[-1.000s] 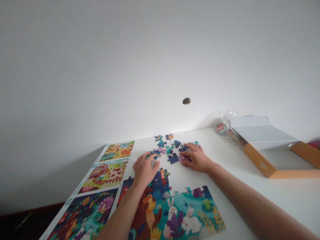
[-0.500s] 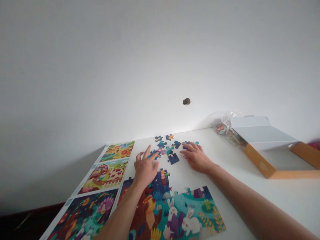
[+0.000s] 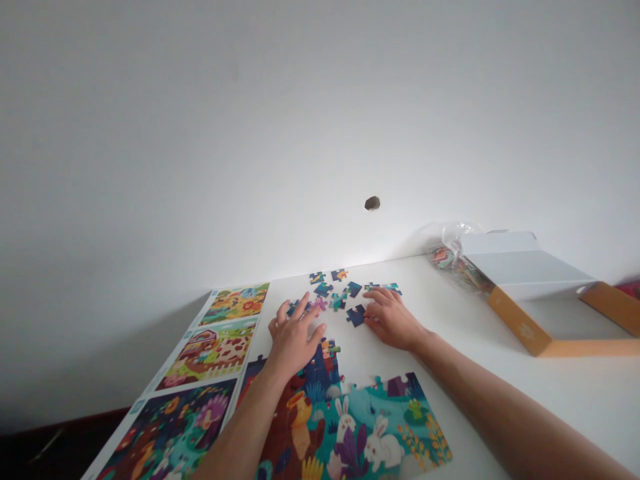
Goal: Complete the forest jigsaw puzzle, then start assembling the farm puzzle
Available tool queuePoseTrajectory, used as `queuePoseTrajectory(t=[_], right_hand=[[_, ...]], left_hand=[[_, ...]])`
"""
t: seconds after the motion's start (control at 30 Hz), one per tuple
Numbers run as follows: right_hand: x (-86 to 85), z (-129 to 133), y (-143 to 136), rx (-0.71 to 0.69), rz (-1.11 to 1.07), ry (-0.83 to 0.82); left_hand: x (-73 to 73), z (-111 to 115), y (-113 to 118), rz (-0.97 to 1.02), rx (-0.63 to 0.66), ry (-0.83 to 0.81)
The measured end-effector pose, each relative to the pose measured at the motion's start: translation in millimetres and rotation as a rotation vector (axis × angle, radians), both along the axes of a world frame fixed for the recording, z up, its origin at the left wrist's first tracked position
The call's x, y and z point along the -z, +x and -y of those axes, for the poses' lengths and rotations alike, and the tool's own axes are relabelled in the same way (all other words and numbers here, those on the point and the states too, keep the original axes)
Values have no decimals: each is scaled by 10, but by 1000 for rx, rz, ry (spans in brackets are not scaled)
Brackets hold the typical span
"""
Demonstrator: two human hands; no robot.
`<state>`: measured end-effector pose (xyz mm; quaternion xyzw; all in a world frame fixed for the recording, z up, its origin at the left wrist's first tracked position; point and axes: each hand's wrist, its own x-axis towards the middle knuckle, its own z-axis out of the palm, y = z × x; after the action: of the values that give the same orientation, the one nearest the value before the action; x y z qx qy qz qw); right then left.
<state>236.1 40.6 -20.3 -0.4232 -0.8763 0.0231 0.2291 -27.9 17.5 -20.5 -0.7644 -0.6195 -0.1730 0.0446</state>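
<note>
My left hand point(image 3: 296, 337) is open, fingers spread over loose puzzle pieces at the left of the pile; its fingertips are by a pink piece point(image 3: 320, 304). Under those fingers a blue piece is partly covered. My right hand point(image 3: 393, 320) is closed, thumb and fingertips at the right edge of a dark blue puzzle piece point(image 3: 355, 316). Several other loose pieces, among them a teal one point(image 3: 339, 302), lie between and beyond the hands. Nearer to me is a joined section of jigsaw puzzle point(image 3: 385, 427) with white rabbits; my left forearm hides part of it.
A sheet with printed pictures point(image 3: 213, 350) runs along the table's left edge. On the right stand an open orange-and-white box point(image 3: 525, 327) and a clear plastic bag point(image 3: 457, 257) with colourful contents. The white wall point(image 3: 300, 133) with a small hole point(image 3: 372, 203) rises behind the table.
The dark blue piece has shifted right and turned slightly at my right hand's fingertips. My right hand's fingers have curled in, and my left hand's raised index finger has come down.
</note>
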Motion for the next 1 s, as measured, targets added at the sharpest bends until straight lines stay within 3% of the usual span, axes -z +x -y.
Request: queuePoseTrajectory(t=[0.13,0.23,0.37,0.47,0.57,0.73,1.0], right_hand=[[-57,61,-37,-186,53,-43],[-77,87,-68,-272,77,-77],[-24,31,-60,-93,22,-44],[12,-6,-39,24,-16,-14],[1,17,-41,4,-9,-30],[-54,86,-72,-182,66,-154],[-35,69,-70,-145,-41,-90]], left_hand=[[40,29,107,-1,265,-60],[67,40,144,22,327,-115],[24,66,132,74,325,-157],[-42,102,141,100,399,-174],[-83,122,169,109,471,-164],[-51,92,156,123,382,-72],[-5,79,123,119,357,-91]])
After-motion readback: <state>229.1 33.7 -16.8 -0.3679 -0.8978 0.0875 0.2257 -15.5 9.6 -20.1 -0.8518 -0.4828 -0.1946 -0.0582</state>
